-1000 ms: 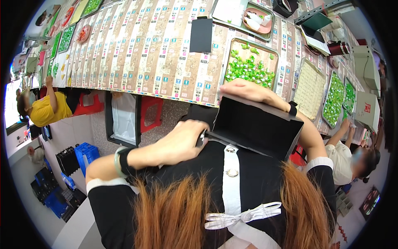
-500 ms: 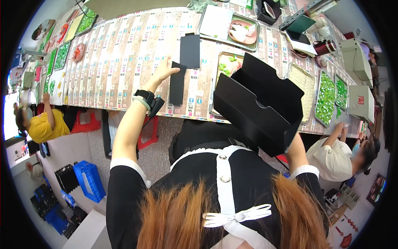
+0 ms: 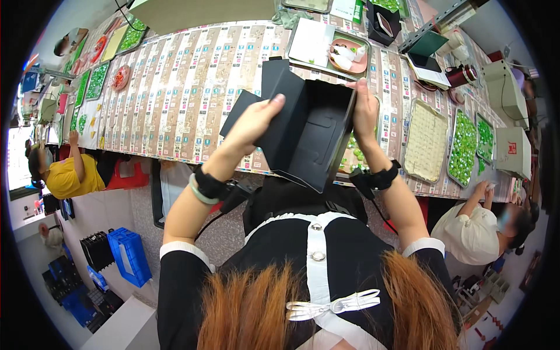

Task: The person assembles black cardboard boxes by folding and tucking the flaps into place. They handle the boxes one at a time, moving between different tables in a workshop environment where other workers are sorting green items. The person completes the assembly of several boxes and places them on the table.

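Between my two hands an open black cardboard box is held up above the table's near edge, tilted, its hollow inside facing me. My left hand grips its left wall, thumb on the front of the panel and fingers hidden behind. At the right wall my right hand is closed, thumb near the upper edge. A flat black card piece shows behind the box at the upper left. Another dark panel sticks out beside my left hand; whether it is joined to the box I cannot tell.
A patterned cloth covers the long table. Beyond the box stands a metal tray with a white sheet and a pink plate. To the right are a cream-filled tray and a tray of green pieces. Other people sit at both sides.
My left hand has left the table and moved right onto the box. The box has swung left and turned, and my right hand now shows at its right wall.
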Motion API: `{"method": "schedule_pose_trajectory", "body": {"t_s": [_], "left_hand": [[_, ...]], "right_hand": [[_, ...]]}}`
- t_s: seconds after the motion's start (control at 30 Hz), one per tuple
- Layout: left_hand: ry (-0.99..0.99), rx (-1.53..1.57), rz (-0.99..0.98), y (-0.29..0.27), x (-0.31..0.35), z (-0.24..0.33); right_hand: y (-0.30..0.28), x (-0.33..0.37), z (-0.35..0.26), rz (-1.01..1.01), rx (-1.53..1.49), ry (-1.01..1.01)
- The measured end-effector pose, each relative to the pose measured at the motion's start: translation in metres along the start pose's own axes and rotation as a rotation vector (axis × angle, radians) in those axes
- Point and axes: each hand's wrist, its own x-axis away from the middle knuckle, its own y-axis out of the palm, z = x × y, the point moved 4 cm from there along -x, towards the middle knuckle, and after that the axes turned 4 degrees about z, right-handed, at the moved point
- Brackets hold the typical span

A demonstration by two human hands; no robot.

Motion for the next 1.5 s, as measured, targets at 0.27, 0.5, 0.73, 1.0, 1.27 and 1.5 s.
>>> {"method": "schedule_pose_trajectory", "body": {"t_s": [0.27, 0.5, 0.73, 1.0, 1.27, 1.5], "left_hand": [[0.039, -0.115, -0.223, -0.007, 0.014, 0.001], [0.128, -0.318, -0.276, -0.012, 0.007, 0.022], [0.412, -0.402, -0.156, 0.025, 0.021, 0.056], [0.432, -1.156, -0.148, 0.045, 0.038, 0.069], [0.604, -1.174, -0.180, 0.039, 0.009, 0.023], [0.854, -1.346, -0.214, 0.039, 0.020, 0.020]], "right_hand": [[0.009, 0.005, -0.029, -0.996, -0.087, 0.450], [0.044, -0.012, -0.069, -1.268, 0.042, 0.299], [0.036, -0.021, -0.088, -1.117, 0.083, 0.225], [0.050, 0.000, -0.090, -1.355, 0.166, 0.054], [0.040, 0.005, -0.028, -1.160, 0.276, 0.412], [0.047, 0.004, -0.002, -1.186, 0.095, 0.079]]}}
